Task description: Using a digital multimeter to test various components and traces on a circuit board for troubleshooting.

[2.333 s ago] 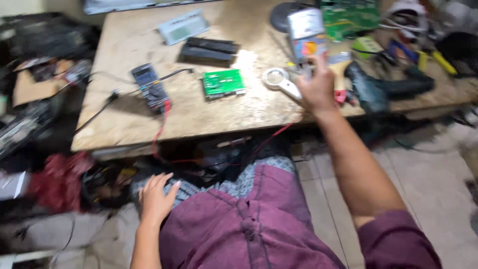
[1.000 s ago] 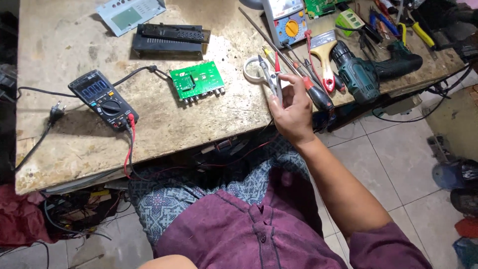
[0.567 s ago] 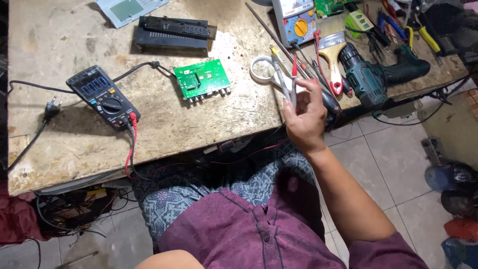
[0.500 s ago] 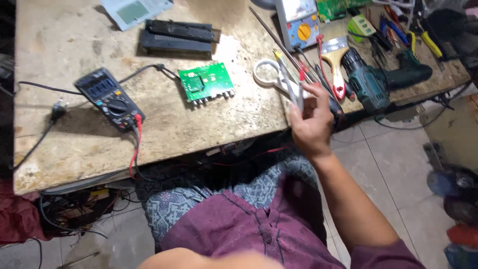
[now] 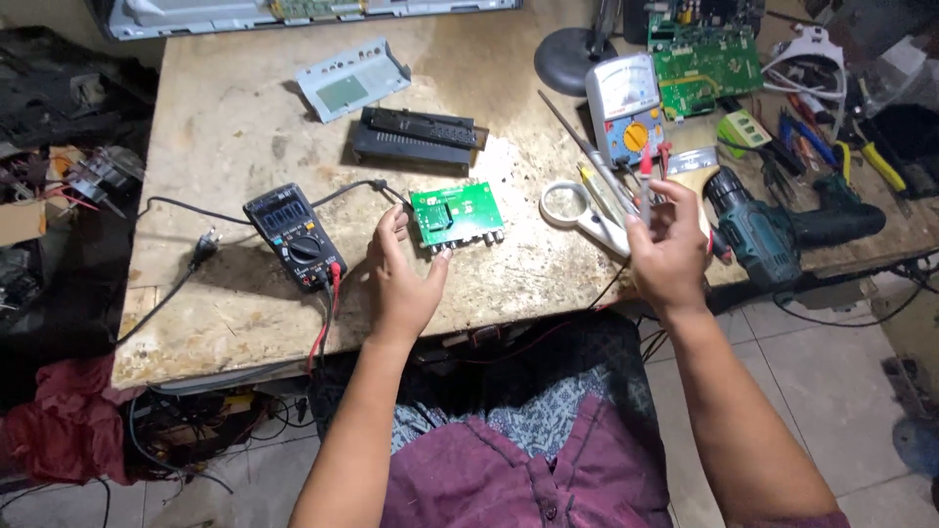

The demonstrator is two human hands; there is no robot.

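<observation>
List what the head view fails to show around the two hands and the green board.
- Right hand: holds thin probes; their lower ends hidden behind the fingers.
- Left hand: thumb and fingers at the small green circuit board; whether it grips it is unclear.
- Black multimeter: display too small to make out.
- Paintbrush: mostly covered by the right hand.

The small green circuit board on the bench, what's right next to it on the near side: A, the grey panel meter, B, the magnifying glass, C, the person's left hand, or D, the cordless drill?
C: the left hand reaches up to the near edge of the small green circuit board, fingertips at its corner, while the other three lie further right.
</observation>
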